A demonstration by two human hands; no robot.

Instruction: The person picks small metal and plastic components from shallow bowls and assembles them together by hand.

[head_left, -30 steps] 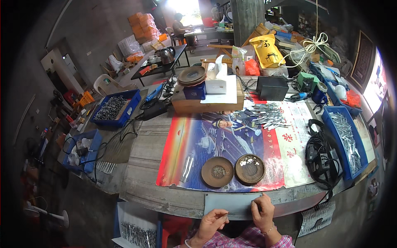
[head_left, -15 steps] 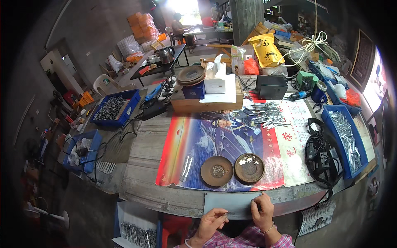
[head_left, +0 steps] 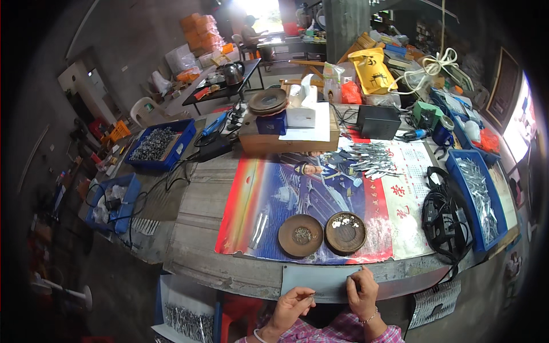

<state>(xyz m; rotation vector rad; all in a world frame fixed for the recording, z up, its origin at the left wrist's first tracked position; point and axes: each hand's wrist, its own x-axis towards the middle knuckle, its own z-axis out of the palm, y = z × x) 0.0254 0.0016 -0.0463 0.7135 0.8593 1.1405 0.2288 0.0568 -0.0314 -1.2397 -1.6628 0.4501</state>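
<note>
At the table's near edge, my left hand (head_left: 291, 311) is pinched, thumb against forefinger, around something too small to name. My right hand (head_left: 364, 294) is also closed, its fingers curled and thumb pressed in; what it holds cannot be made out. Between and just beyond them lies a pale grey-blue sheet (head_left: 320, 280) along the edge. Farther in, two round brown dishes rest on a printed poster (head_left: 269, 177). The left dish (head_left: 289, 246) contains tiny dark metallic bits, and the right dish (head_left: 346, 243) has small white pieces in it.
Slim silver metal pieces (head_left: 374, 160) are heaped on the poster's far side. A blue tray (head_left: 499, 231) of similar pieces and a black cabled device (head_left: 443, 214) stand at right. Blue bins (head_left: 189, 137) sit at left, and a wooden box (head_left: 286, 144) at the back. A person (head_left: 250, 34) sits far off.
The whole view has shifted very slightly. Both hands keep nearly the same place and pinched pose.
</note>
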